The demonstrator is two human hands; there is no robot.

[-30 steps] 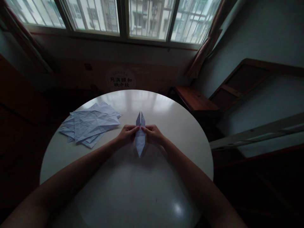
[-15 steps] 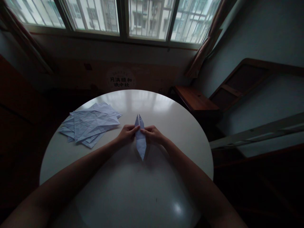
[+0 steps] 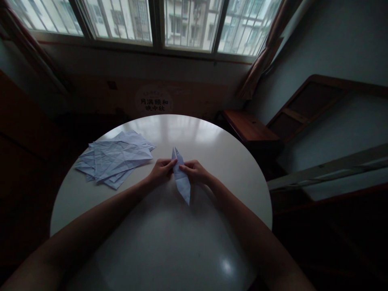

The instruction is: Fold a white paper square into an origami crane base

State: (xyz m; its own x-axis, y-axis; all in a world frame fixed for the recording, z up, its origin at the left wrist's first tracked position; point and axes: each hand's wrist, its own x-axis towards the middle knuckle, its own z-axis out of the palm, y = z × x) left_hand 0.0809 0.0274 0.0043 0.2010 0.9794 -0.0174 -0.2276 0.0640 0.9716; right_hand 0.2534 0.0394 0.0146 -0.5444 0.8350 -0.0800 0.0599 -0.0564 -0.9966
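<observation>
A narrow folded paper (image 3: 182,182), pale and pointed at both ends, is held between my two hands above the middle of the table. Its far end is split into two slim points; the near end tapers to one tip, tilted to the right. My left hand (image 3: 163,170) pinches its left edge with the thumb on top. From the other side, my right hand (image 3: 195,171) grips the right edge, thumb also on top. The fingers beneath the paper are mostly hidden.
A loose pile of creased paper sheets (image 3: 121,157) lies on the left of the round white table (image 3: 145,250). Beyond the table's right edge stands a wooden bench or stool (image 3: 251,126). Barred windows (image 3: 188,26) and a cardboard box (image 3: 194,95) are at the back.
The folded paper has turned slightly: its near tip has swung right and its far points a little left. Both hands keep their hold in nearly the same place.
</observation>
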